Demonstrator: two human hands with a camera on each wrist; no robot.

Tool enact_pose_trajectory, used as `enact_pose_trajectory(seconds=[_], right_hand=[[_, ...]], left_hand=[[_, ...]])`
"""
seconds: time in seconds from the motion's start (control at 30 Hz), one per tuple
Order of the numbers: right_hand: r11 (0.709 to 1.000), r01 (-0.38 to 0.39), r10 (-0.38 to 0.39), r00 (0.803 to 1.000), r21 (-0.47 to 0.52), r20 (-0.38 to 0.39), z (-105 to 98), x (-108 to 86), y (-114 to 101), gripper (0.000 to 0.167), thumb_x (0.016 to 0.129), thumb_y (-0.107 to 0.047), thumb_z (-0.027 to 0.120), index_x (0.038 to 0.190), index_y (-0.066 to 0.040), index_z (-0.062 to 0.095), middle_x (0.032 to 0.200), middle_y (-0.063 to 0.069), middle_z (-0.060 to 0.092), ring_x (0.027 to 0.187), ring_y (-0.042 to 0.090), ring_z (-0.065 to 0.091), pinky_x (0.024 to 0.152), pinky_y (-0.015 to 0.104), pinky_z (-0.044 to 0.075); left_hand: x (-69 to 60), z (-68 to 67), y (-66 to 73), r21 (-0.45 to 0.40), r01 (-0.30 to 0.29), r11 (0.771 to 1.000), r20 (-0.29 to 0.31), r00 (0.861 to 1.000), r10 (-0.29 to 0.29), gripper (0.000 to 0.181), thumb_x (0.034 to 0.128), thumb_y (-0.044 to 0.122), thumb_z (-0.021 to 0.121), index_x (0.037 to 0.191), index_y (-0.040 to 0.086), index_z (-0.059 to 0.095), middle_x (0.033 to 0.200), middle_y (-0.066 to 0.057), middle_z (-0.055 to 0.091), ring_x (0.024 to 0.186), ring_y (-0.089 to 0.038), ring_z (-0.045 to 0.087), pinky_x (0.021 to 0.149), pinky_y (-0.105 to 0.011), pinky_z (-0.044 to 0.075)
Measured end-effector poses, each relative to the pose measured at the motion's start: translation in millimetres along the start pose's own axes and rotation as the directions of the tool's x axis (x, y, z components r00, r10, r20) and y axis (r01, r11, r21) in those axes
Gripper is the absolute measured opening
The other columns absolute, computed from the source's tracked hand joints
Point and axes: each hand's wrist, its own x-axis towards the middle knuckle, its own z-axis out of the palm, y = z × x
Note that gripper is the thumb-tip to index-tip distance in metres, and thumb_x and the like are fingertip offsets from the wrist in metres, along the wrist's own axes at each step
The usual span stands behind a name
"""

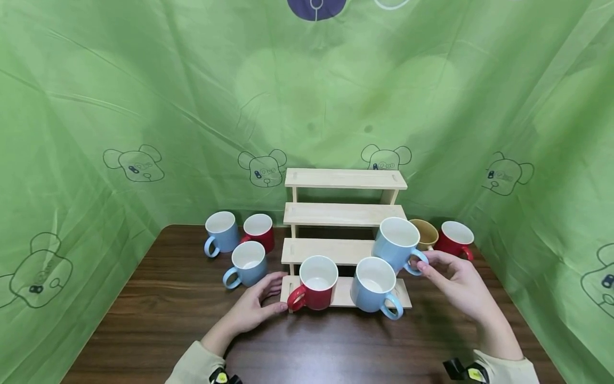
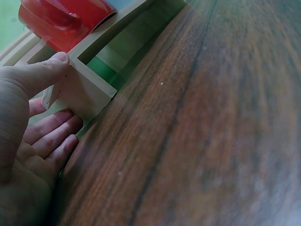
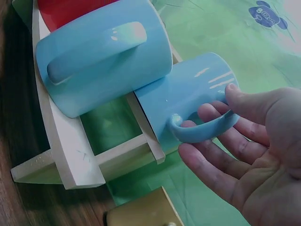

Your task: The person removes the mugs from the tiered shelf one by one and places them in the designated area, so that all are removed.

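A light wooden step rack (image 1: pixel 345 213) with several tiers stands on the table. At its lower left end my left hand (image 1: pixel 254 306) holds the bottom step, thumb on the front corner and fingers by the end panel. My right hand (image 1: pixel 455 280) grips the handle of a light blue mug (image 1: pixel 395 240) at the right end of the second step from the bottom; whether its base touches the board cannot be told. On the bottom step are a red mug (image 1: pixel 318 285), handle toward my left thumb, and another light blue mug (image 3: pixel 106 56), handle to the front right.
Left of the rack stand two light blue mugs (image 1: pixel 221 232) and a red mug (image 1: pixel 259 231). Behind my right hand are a yellow mug (image 1: pixel 424 233) and a red mug (image 1: pixel 454 239). Green cloth (image 1: pixel 192 106) hangs around the dark wooden table (image 1: pixel 307 352).
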Motion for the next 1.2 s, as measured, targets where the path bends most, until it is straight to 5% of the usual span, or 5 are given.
enact_pose_trajectory(seconds=[0.4,1.2], right_hand=[[0.999,0.01,-0.011,1.0,0.037,0.025,0.5,3.2,0.3,0.015,0.108,0.002,0.065,0.119,0.005,0.074,0.115,0.016,0.081,0.106,0.007,0.077,0.093,0.018,0.061],[0.977,-0.018,-0.011,0.991,-0.21,-0.136,6.2,-3.0,-5.1,0.015,0.098,-0.002,0.081,0.113,-0.004,0.08,0.099,0.009,0.083,0.081,-0.001,0.075,0.07,0.013,0.059]], left_hand=[[0.0,-1.4,0.1,0.01,0.014,1.0,-0.005,1.0,-0.014,0.072,0.099,0.018,0.084,0.16,0.006,0.048,0.152,-0.013,0.063,0.14,-0.031,0.061,0.12,-0.035,0.05],[0.4,-0.1,0.2,0.018,0.009,1.0,-0.004,1.0,-0.009,0.07,0.0993,0.018,0.084,0.159,0.008,0.049,0.15,-0.011,0.064,0.139,-0.029,0.062,0.119,-0.034,0.05]])
